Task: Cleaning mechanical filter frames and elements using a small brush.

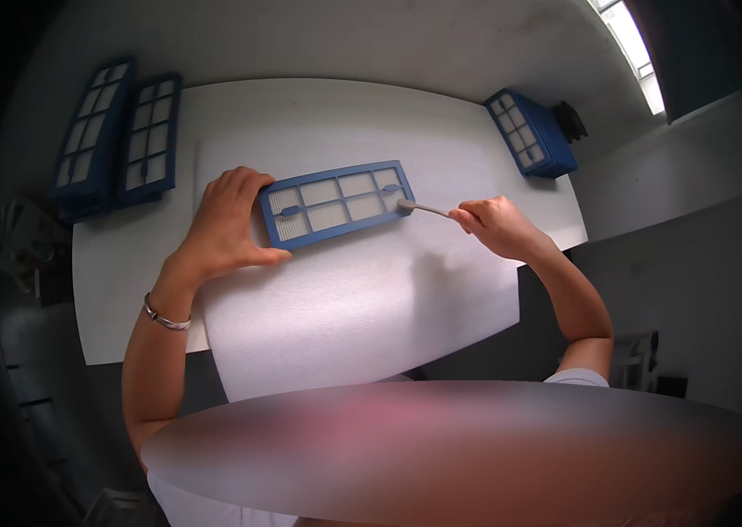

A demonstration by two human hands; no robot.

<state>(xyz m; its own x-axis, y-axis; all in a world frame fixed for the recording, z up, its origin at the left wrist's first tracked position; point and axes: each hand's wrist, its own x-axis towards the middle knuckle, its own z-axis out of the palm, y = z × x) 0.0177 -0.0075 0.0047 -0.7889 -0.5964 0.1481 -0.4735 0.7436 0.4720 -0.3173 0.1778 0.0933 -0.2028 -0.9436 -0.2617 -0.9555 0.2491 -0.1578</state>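
Note:
A pleated air filter (338,201) in a blue plastic frame lies slightly turned on a white foam sheet (344,309). My left hand (229,221) grips its left end, fingers at the upper corner and thumb along the lower edge. In my right hand (493,224) is a small brush (433,209), toothbrush-like, held by its handle. The head of the brush meets the filter's lower right corner, over the last pleated cell. Whether its bristles press on the pleats or the frame I cannot tell.
Two stacks of blue-framed filters, a taller stack (91,132) and a lower stack (150,135), stand at the table's left. Another filter stack (529,135) sits at the back right, beside a dark object (570,120). The white table (140,283) meets the wall behind; the foam sheet overhangs its front edge.

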